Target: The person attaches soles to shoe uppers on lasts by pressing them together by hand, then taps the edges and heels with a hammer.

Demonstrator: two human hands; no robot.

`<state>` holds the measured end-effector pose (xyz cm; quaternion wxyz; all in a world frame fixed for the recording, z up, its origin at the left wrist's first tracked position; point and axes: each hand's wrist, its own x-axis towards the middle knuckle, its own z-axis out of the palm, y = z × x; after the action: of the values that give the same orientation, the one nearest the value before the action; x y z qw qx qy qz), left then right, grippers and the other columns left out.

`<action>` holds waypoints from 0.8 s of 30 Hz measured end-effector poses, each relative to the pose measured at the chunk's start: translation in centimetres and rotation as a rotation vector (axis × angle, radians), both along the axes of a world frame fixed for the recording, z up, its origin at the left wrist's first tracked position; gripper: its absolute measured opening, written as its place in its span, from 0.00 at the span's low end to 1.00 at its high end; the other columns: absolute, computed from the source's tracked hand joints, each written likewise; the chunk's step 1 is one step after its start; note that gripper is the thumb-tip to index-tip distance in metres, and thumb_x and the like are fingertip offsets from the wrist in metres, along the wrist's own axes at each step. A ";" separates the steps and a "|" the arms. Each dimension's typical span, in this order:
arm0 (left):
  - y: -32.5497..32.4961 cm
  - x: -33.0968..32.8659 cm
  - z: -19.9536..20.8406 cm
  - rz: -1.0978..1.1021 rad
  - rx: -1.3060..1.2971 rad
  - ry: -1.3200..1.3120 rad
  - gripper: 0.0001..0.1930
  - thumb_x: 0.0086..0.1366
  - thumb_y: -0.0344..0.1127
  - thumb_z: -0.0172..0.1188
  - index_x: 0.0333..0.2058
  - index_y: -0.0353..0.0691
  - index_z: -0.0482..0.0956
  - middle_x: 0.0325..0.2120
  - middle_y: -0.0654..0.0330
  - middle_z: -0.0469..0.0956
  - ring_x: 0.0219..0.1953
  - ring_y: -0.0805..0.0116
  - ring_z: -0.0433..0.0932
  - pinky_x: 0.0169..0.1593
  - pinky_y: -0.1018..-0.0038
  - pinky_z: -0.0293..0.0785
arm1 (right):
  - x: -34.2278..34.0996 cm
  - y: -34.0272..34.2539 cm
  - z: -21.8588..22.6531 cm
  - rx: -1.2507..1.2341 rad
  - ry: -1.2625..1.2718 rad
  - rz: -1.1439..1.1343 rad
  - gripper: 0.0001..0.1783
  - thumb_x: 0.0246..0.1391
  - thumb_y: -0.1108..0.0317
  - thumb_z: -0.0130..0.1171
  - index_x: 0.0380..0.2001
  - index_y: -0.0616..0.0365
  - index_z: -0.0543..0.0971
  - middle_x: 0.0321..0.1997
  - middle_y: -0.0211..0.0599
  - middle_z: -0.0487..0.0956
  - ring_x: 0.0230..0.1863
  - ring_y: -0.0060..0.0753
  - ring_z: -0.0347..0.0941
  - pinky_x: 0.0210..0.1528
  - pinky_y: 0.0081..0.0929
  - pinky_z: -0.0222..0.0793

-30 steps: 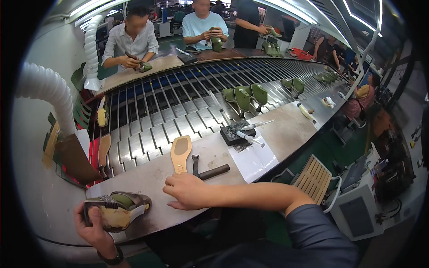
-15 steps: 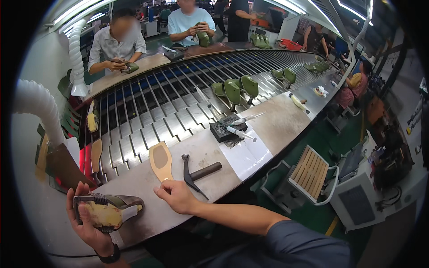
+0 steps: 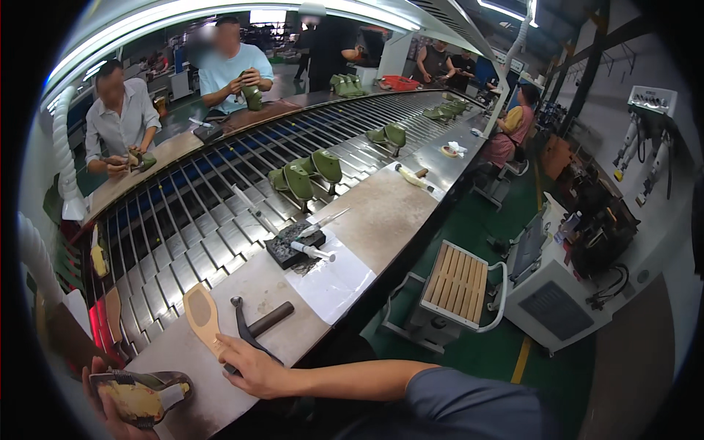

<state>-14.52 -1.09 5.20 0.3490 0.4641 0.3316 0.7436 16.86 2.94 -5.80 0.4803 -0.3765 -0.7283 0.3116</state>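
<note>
At the far left, beyond the left hand, a white ribbed hose (image 3: 40,257) hangs, with a brown sole-shaped piece (image 3: 114,314) to its right. The left hand (image 3: 110,420), partly in the dark rim, is clamped on an upturned shoe (image 3: 139,398), thumb on one side and fingers on the other; the yellowish underside shows, and a pale patch marks the end pointing toward the right hand. Far ahead of the left hand, a co-worker in a pale shirt (image 3: 121,117) holds a green shoe (image 3: 144,159). Right of the upturned shoe comes a bare stretch of table (image 3: 180,367), then a tan sole (image 3: 199,312), its wide end with a darker oval pointing away from the right hand, its narrow end at that hand's fingertips. The right hand (image 3: 254,369) has its fingers bent and touching the sole; I cannot tell whether they are clamped on it. Just beyond the right hand lies a hammer (image 3: 271,320), its dark curved head reaching back near the wrist. Farther ahead, syringes (image 3: 314,251) lie on a black block (image 3: 282,251) at a white sheet (image 3: 341,282), and green shoes (image 3: 304,174) stand beyond. Well to the right of the right hand is a slatted stool (image 3: 455,282)
</note>
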 end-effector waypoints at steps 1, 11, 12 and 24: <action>-0.3 -0.1 -0.3 0.004 -0.006 0.016 0.27 0.81 0.39 0.42 0.73 0.33 0.58 0.71 0.48 0.66 0.72 0.59 0.65 0.76 0.61 0.58 | 0.5 -0.4 -0.2 0.033 -0.078 0.045 0.13 0.61 0.68 0.65 0.43 0.61 0.74 0.72 0.66 0.64 0.67 0.66 0.67 0.68 0.44 0.64; -2.6 2.8 1.2 0.210 0.036 0.180 0.30 0.81 0.44 0.46 0.72 0.30 0.58 0.68 0.43 0.68 0.72 0.53 0.65 0.75 0.58 0.57 | 9.7 -11.3 1.1 -1.396 0.502 0.261 0.26 0.74 0.54 0.56 0.66 0.59 0.69 0.52 0.34 0.83 0.43 0.14 0.77 0.39 0.15 0.68; -2.8 2.8 2.0 0.180 0.008 0.155 0.28 0.82 0.42 0.44 0.72 0.31 0.58 0.70 0.44 0.67 0.73 0.56 0.64 0.74 0.60 0.58 | 8.7 -10.6 0.2 -1.422 0.432 0.348 0.24 0.73 0.53 0.57 0.61 0.59 0.74 0.46 0.32 0.83 0.38 0.14 0.76 0.36 0.14 0.66; 0.0 9.9 5.2 -0.274 -0.162 0.146 0.28 0.77 0.38 0.58 0.69 0.33 0.64 0.57 0.39 0.79 0.61 0.52 0.80 0.62 0.60 0.79 | 8.6 -8.4 5.3 -0.630 0.491 0.413 0.20 0.68 0.59 0.65 0.46 0.71 0.82 0.43 0.52 0.87 0.46 0.47 0.86 0.52 0.45 0.83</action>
<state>-4.59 -1.10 10.43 0.4583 0.5280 0.3483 0.6244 25.50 -5.43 -0.52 0.4284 -0.2660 -0.5224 0.6876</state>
